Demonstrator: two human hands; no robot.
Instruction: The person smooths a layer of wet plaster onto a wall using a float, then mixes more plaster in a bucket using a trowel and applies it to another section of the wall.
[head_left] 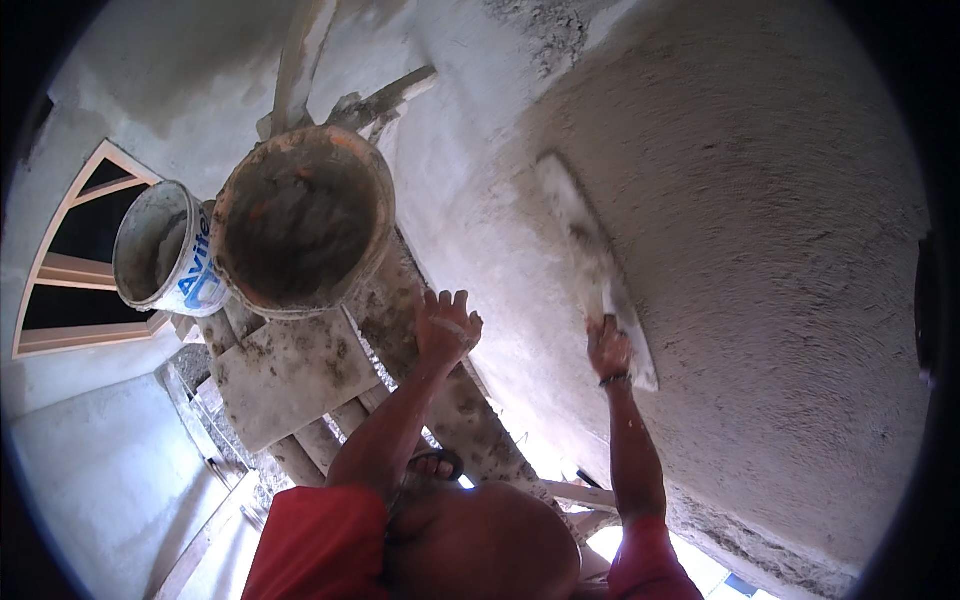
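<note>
The right hand [610, 352] is gripping a long, pale float [592, 255] near its lower end, and the float is lying against the wall [770, 270], just where the rough, darker plaster is meeting the paler surface, while the left hand [448, 328] is holding nothing, its fingers loosely parted, though whether it is touching the wall I cannot tell. Because the grip is sitting toward one end, good work here is probably depending on spreading pressure evenly along the whole length, keeping the leading edge slightly lifted, and guarding against gouging the coat.
</note>
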